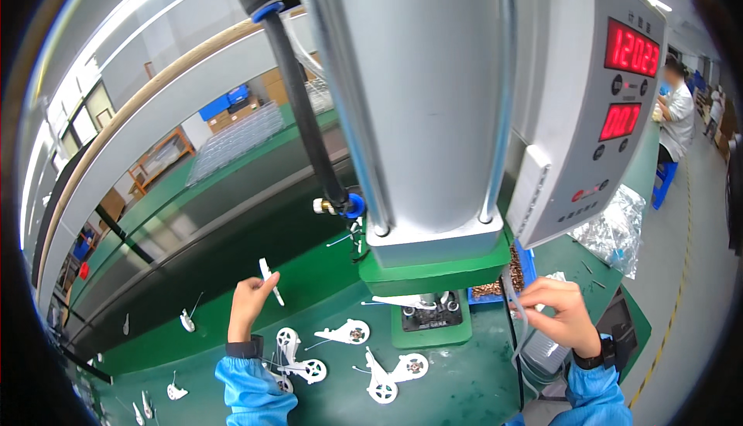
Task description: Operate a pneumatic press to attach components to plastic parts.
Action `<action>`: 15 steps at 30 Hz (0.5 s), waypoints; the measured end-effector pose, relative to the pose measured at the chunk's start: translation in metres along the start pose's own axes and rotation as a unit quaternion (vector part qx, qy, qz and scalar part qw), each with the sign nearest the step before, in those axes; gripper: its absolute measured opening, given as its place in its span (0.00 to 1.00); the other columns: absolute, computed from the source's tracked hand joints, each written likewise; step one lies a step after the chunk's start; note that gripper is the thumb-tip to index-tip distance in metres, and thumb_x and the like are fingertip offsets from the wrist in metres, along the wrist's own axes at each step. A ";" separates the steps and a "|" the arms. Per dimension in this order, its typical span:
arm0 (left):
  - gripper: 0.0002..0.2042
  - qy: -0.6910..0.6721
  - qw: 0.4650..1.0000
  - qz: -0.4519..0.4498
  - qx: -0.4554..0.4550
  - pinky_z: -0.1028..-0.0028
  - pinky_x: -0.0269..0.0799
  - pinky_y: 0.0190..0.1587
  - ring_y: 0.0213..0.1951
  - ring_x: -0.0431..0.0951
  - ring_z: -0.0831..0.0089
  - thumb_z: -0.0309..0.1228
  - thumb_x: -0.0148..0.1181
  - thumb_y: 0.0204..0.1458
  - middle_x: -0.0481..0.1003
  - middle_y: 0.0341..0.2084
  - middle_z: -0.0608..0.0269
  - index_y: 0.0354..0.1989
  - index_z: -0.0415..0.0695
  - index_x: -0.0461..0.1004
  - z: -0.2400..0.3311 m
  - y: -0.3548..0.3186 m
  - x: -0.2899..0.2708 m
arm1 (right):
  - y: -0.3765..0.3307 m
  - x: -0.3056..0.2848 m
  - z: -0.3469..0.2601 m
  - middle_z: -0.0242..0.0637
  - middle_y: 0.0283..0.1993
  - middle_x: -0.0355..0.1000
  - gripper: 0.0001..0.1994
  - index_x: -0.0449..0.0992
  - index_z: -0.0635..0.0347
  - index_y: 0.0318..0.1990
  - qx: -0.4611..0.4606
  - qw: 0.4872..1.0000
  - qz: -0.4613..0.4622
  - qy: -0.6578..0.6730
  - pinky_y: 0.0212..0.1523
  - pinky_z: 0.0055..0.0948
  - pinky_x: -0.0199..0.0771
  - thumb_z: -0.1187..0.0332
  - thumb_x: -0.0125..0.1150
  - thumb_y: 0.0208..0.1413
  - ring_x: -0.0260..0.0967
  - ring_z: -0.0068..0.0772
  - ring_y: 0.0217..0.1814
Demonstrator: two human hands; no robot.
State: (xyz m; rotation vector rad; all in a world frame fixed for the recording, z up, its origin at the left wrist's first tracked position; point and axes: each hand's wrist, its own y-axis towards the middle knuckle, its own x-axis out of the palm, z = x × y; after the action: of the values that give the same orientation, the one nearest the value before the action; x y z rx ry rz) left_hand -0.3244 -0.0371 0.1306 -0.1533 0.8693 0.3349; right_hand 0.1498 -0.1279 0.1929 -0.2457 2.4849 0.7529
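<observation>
My left hand is closed on a white plastic part, a narrow piece held upright above the green table. My right hand has its thumb and fingers pinched together beside a grey flat cable; whatever they hold is too small to make out. Just left of it stands a blue bin of small copper-coloured pieces. Between my hands, under the press, another white part lies at a black fixture. Several white wheel-shaped parts with thin rods, such as this one, lie near my left forearm.
The press's large grey cylinder and its counter box with red digits fill the upper middle. A black air hose hangs left of it. Clear plastic bags lie at right. A person sits at the far right.
</observation>
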 end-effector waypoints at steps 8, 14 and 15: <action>0.10 -0.286 0.936 -0.031 0.205 0.80 0.58 0.26 0.24 0.62 0.85 0.34 0.55 0.53 0.68 0.22 0.71 0.34 0.38 0.73 0.120 -0.067 0.016 | 0.039 0.048 0.014 0.40 0.29 0.70 0.08 0.76 0.63 0.36 -0.048 0.998 -0.050 -0.006 0.29 0.29 0.68 0.73 0.61 0.47 0.69 0.39 0.28; 0.13 -0.380 0.891 -0.231 0.086 0.80 0.71 0.26 0.30 0.74 0.78 0.33 0.44 0.59 0.72 0.29 0.63 0.45 0.37 0.65 0.132 -0.097 0.053 | 0.056 0.073 0.018 0.49 0.42 0.67 0.11 0.74 0.67 0.39 -0.016 0.997 -0.072 0.025 0.43 0.38 0.65 0.68 0.54 0.53 0.65 0.49 0.44; 0.13 -0.395 0.885 -0.238 0.064 0.80 0.72 0.23 0.29 0.75 0.77 0.33 0.43 0.59 0.71 0.28 0.63 0.46 0.37 0.64 0.134 -0.099 0.056 | 0.057 0.074 0.018 0.49 0.42 0.67 0.11 0.74 0.67 0.39 -0.015 0.997 -0.071 0.022 0.43 0.38 0.65 0.68 0.54 0.53 0.65 0.49 0.44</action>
State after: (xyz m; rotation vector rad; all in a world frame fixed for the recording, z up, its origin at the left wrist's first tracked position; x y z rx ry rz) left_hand -0.1600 -0.0815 0.1724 -0.0895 0.0232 -0.1339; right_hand 0.0772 -0.0716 0.1667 -0.4501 2.4683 0.7327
